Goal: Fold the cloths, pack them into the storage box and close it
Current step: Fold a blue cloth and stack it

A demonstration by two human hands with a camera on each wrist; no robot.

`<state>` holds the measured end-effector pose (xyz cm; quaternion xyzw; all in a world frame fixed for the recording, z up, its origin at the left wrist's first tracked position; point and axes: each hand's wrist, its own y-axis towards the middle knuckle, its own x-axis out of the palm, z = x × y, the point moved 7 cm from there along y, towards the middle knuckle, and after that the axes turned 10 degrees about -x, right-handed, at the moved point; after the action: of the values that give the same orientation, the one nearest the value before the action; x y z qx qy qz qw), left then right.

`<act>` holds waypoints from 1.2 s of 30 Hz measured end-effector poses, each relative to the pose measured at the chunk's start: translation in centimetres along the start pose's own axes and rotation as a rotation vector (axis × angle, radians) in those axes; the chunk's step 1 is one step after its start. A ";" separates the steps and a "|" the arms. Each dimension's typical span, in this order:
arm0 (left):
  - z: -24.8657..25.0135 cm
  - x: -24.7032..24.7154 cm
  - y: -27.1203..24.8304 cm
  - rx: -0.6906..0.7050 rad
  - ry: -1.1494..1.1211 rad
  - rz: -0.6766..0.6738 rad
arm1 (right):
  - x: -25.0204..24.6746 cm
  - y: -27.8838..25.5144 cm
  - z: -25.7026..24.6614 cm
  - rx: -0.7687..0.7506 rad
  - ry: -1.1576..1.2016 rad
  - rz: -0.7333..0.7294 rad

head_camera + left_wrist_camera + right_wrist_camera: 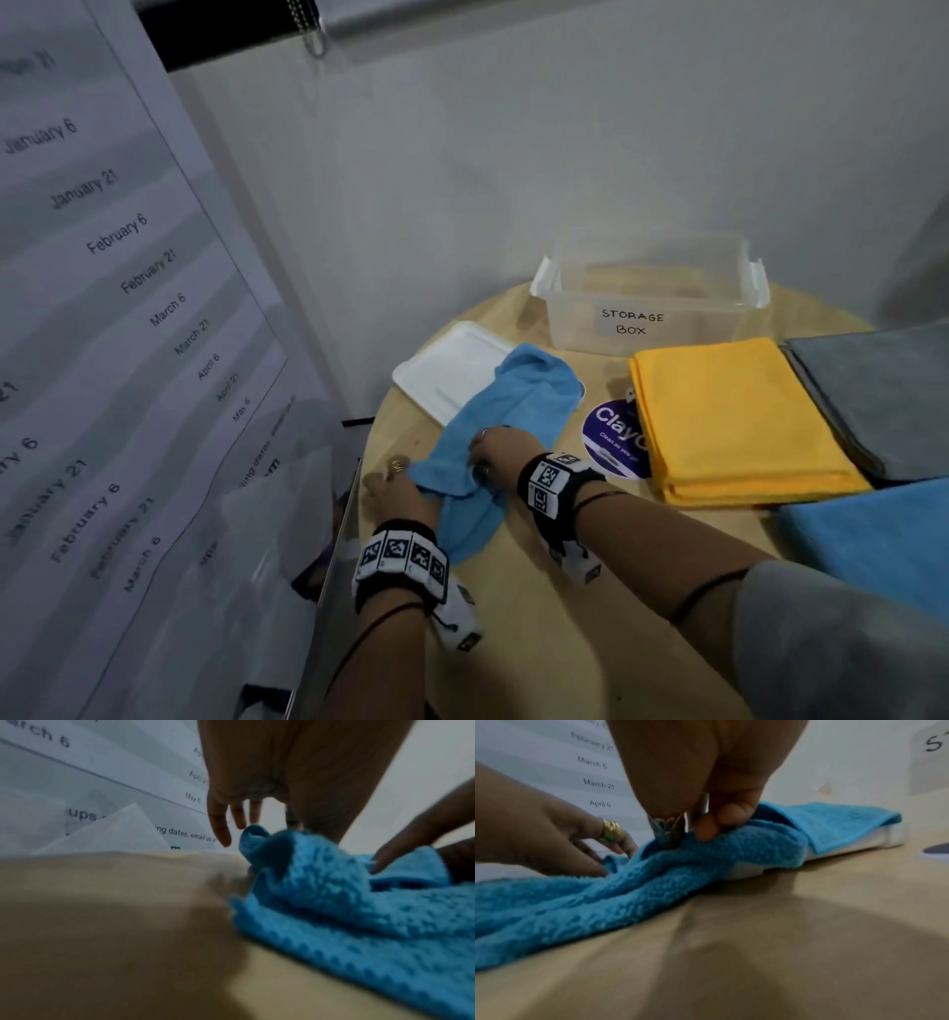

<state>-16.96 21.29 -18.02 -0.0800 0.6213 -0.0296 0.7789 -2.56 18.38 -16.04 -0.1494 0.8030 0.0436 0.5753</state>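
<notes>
A crumpled light-blue cloth (513, 406) lies on the round wooden table (539, 616), its far end draped over the white lid (447, 370). My left hand (395, 480) pinches the cloth's near-left corner between thumb and fingers; in the left wrist view that corner stands up in the cloth (334, 902). My right hand (485, 452) grips a bunched fold in the cloth's (654, 882) middle, fingers curled round it. The clear storage box (719, 324), labelled and open, stands at the back of the table. It looks empty.
A folded yellow cloth (734, 416), a grey cloth (883, 395) and another blue cloth (883, 534) lie to the right. A purple round sticker (611, 437) sits between the cloths. A large dated poster (102, 308) hangs close on the left, beyond the table's edge.
</notes>
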 end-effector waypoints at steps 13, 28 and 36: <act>-2.2 -9.8 -7.8 0.073 -0.668 0.035 | -13.9 -13.3 1.5 0.235 0.603 0.907; -2.2 -19.6 -21.6 0.419 0.132 -0.014 | -23.2 -32.2 -0.3 0.392 0.456 1.056; -3.9 -22.9 -16.4 0.156 -0.241 0.171 | -22.8 -28.1 3.5 0.447 0.602 0.862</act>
<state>-25.01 8.11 5.86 0.0309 0.5239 -0.0018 0.8512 15.45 -3.19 6.99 0.3111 0.9096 0.0591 0.2689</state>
